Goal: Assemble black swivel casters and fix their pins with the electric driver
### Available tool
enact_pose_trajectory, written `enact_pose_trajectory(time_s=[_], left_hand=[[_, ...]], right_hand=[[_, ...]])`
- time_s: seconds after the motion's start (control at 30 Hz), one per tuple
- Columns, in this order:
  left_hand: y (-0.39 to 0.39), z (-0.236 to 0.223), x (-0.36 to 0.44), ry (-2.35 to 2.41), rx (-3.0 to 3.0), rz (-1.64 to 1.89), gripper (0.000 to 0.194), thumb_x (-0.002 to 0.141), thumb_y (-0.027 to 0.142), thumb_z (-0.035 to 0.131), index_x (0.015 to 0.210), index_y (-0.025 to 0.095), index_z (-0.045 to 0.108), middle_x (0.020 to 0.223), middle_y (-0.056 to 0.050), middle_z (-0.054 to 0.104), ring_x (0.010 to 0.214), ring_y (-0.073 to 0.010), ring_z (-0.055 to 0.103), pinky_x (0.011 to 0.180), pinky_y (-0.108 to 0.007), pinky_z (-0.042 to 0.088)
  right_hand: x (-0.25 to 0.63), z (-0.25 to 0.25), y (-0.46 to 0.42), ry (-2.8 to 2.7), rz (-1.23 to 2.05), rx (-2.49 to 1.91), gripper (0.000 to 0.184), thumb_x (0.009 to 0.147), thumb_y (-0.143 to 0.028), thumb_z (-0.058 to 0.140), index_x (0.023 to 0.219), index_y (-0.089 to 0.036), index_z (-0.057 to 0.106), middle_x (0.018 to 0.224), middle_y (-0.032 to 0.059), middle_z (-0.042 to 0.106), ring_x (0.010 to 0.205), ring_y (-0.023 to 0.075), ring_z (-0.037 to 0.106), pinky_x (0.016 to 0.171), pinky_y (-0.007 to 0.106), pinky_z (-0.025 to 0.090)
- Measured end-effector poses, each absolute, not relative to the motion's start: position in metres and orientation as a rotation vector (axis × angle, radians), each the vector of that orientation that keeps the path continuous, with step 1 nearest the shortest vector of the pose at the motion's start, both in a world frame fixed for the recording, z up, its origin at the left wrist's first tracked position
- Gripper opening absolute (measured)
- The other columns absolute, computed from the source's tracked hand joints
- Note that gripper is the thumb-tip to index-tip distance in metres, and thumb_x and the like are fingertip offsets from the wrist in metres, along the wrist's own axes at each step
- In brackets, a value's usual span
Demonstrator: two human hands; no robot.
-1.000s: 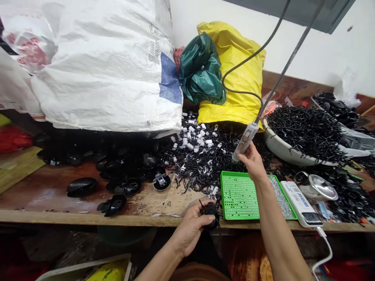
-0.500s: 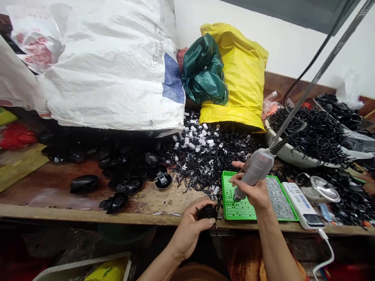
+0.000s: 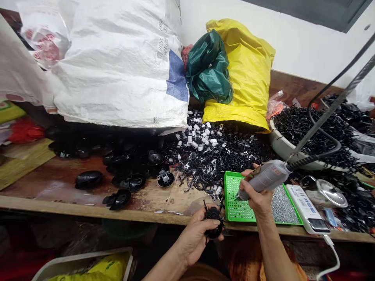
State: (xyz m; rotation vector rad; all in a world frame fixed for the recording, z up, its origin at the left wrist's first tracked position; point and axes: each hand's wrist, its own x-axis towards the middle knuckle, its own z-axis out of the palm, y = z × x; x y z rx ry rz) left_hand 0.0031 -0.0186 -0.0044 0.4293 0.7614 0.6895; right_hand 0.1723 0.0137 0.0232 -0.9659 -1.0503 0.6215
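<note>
My left hand (image 3: 195,238) is closed on a round black plastic part (image 3: 214,222) with thin arms sticking out, held just in front of the bench edge. In my right hand (image 3: 259,197) is a grey electric screwdriver (image 3: 265,177), tilted, hung from a metal spring hose. Its tip points down at the perforated left half of a green tray (image 3: 230,208); whether it touches cannot be made out. Small silvery screws (image 3: 284,207) fill the tray's right half. Several black shell-like parts (image 3: 89,179) lie on the bench to the left, one with a metal-coloured fitting (image 3: 166,177).
Heaped on the bench (image 3: 152,203) are small black pieces (image 3: 234,144) and white blocks (image 3: 202,136). Behind stand a large white sack (image 3: 117,70) and a yellow bag (image 3: 249,78). To the right are a basin (image 3: 283,146), a white power bank (image 3: 307,210) and a lidded jar (image 3: 331,194).
My left hand has turned the black part so that its round face and arms show. The screwdriver has tilted further to the right, its tip still over the green tray. The view has shifted slightly.
</note>
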Motion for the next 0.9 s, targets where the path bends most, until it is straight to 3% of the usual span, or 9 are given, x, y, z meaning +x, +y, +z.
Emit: enact_pose_trajectory(time_s=[0.4,0.6,0.9], left_hand=[[-0.019,-0.001,0.006,0.813,0.504,0.708,0.024,0.065,0.02,0.063,0.086,0.018,0.05,0.07,0.001,0.056,0.059,-0.0144,0.057,0.05,-0.027,0.048],[-0.02,-0.003,0.008,0.822,0.53,0.733,0.026,0.065,0.018,0.06,0.089,0.017,0.051,0.065,0.002,0.055,0.054,-0.0129,0.054,0.045,-0.025,0.046],[-0.021,-0.002,0.012,0.808,0.501,0.749,0.024,0.061,0.013,0.058,0.084,0.017,0.053,0.061,0.002,0.055,0.051,-0.0122,0.053,0.041,-0.022,0.043]], right_hand=[[0.168,0.021,0.004,-0.978,0.494,-1.055,0.05,0.067,-0.017,0.061,0.111,-0.027,0.039,0.085,-0.0005,0.055,0.052,0.009,0.051,0.049,0.027,0.047],[0.169,0.018,0.008,-0.964,0.518,-1.039,0.048,0.066,-0.018,0.061,0.108,-0.027,0.04,0.084,-0.0005,0.055,0.052,0.0092,0.05,0.049,0.028,0.047],[0.16,0.061,-0.017,-0.979,0.56,-0.903,0.05,0.071,-0.019,0.055,0.115,-0.032,0.036,0.085,0.0002,0.051,0.048,0.009,0.045,0.046,0.029,0.043]])
